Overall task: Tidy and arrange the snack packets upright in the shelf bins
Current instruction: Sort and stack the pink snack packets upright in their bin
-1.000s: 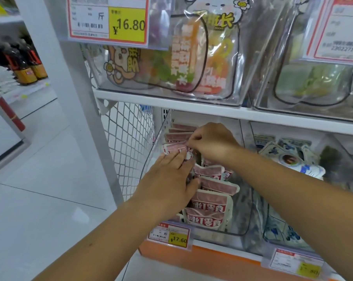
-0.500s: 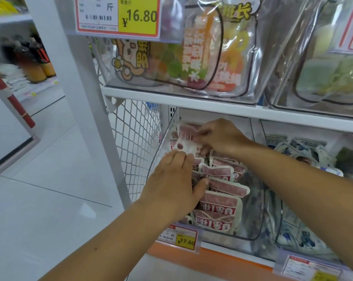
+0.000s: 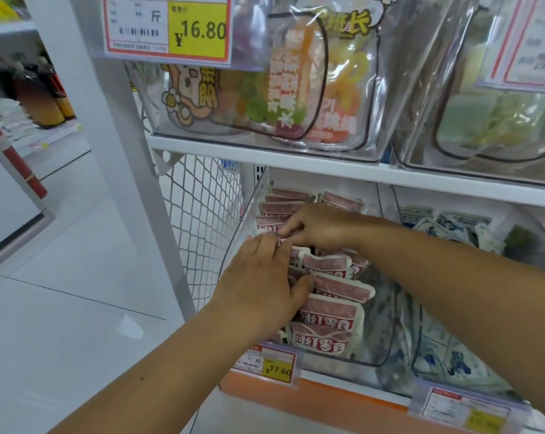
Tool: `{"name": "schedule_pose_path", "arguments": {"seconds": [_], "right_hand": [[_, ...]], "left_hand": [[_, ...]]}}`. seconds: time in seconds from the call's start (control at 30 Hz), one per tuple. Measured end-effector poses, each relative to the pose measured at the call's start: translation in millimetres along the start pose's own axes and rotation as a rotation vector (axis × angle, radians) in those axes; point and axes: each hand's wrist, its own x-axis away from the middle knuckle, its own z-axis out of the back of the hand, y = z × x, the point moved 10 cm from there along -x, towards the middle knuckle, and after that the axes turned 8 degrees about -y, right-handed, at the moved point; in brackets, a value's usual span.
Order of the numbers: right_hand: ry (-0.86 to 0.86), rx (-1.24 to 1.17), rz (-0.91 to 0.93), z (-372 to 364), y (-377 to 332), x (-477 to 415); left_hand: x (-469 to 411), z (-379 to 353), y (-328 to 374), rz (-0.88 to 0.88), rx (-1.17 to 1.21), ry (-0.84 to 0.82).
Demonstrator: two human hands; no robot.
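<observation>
Head view: pink-and-white foil snack packets (image 3: 327, 314) stand in rows inside the clear plastic shelf bin (image 3: 237, 242) on the lower shelf. The right hand (image 3: 321, 225) pinches one packet (image 3: 280, 239) by its top edge, fingers curled. The left hand (image 3: 261, 283) rests on the front rows, fingers pressed together. Advised: seat the pinched packet upright while the neighbours are braced against tipping.

The shelf board (image 3: 327, 166) caps the clear bin (image 3: 245, 233) at 12 o'clock, leaving a low gap. Wire mesh (image 3: 202, 220) blocks 9 o'clock. Pink packets (image 3: 327, 311) crowd centre to 6 o'clock; the left hand (image 3: 258, 283) and right hand (image 3: 324, 227) fill the opening. A strip at 3 o'clock looks open.
</observation>
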Motion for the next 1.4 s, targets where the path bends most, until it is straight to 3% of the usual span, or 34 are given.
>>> {"name": "schedule_pose_path", "arguments": {"seconds": [0.17, 0.3, 0.43, 0.67, 0.8, 1.03, 1.17, 1.4], "right_hand": [[0.322, 0.022, -0.059, 57.0, 23.4, 50.4], [0.207, 0.273, -0.148, 48.3, 37.9, 43.2], [0.212, 0.386, -0.189, 48.8, 45.9, 39.0], [0.243, 0.151, -0.083, 58.2, 38.2, 53.0], [0.054, 0.415, -0.167, 33.0, 28.7, 57.6], [0.004, 0.634, -0.252, 22.6, 33.4, 58.4], [0.092, 0.43, -0.161, 30.2, 22.3, 72.0], [-0.003, 0.771, -0.23, 12.0, 20.5, 76.1]], "left_hand": [[-10.0, 10.9, 17.7, -0.126, -0.071, 0.105], [-30.6, -7.6, 20.0, -0.125, -0.07, -0.055], [-32.4, -13.1, 8.1, -0.07, -0.09, -0.131], [-27.6, -3.2, 33.0, -0.193, -0.066, -0.056], [-25.7, -5.4, 28.6, -0.2, -0.042, -0.112], [-17.7, -5.9, 15.8, -0.161, 0.002, -0.137], [-11.5, -5.7, 13.4, -0.158, 0.005, -0.139], [-8.6, -9.2, 16.0, -0.173, 0.001, -0.16]]}}
